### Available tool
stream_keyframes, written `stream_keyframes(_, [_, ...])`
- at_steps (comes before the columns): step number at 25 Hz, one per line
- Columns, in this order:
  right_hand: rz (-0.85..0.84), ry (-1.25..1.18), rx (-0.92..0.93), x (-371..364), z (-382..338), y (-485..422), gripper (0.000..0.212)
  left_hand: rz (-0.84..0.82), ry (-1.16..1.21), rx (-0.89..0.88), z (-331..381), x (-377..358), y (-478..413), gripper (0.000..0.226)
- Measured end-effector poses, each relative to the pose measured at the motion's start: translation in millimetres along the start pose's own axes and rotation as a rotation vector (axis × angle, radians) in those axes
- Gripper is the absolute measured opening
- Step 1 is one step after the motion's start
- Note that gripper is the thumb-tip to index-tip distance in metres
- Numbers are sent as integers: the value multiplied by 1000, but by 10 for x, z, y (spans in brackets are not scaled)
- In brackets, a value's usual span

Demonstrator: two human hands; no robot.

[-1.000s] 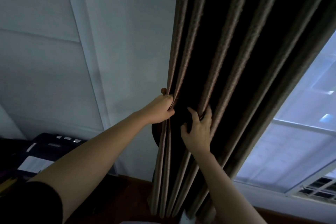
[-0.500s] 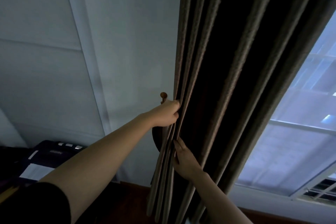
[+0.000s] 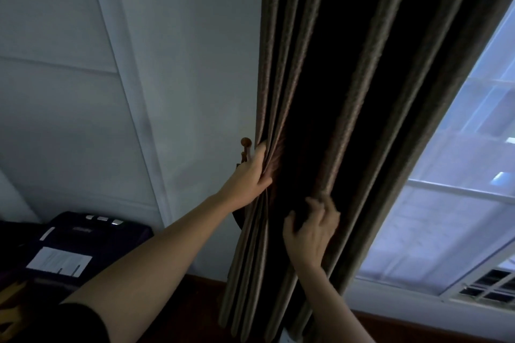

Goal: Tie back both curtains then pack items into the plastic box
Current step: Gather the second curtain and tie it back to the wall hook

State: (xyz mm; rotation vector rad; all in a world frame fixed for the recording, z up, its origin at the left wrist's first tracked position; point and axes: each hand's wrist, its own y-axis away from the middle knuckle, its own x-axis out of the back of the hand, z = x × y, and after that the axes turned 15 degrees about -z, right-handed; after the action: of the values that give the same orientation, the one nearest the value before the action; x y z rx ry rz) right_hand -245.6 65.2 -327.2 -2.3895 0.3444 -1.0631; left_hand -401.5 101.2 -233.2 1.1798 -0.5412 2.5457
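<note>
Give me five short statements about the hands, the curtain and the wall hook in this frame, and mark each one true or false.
1. The left hand pinches the curtain's left-edge folds. True.
2. The right hand rests on the window. False: it is on a curtain fold, lower than the left hand.
3. A wooden hook shows on the wall just left of the left hand. True.
4. A tieback already wraps the curtain. False: none is visible around it.
5. The curtain fully covers the window. False: glass is exposed to its right.
</note>
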Motion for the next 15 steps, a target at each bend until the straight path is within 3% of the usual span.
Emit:
stream_keyframes(1, [170, -82, -21, 96, -19, -134, 48, 70, 53, -29, -31, -42, 45, 65])
stream_keyframes(3, [249, -252, -36, 299, -72, -472, 60, 218, 178, -88, -107, -144, 100, 67])
stream_keyframes(6, [5, -348, -164, 472, -115, -806, 69, 359, 387, -39, -88, -197, 119, 62])
stream_keyframes(8, [-146, -238, -180, 430, -64, -773, 62, 180, 404, 70, 3, -58, 57, 62])
stream_keyframes(9, [-211, -175, -161, 362, -21, -698, 59, 57, 320, 127, 54, 29, 2, 51])
stream_keyframes(11, [-349, -118, -142, 181, 73, -502, 52, -182, 86, 192, 146, 176, -114, 7])
stream_keyframes(13, [-493, -122, -144, 22, 122, -289, 53, -335, -66, 207, 221, 208, -225, 26])
stream_keyframes(15, [-597, -138, -140, -79, 124, -125, 56, -420, -67, 225, 272, 196, -288, 33])
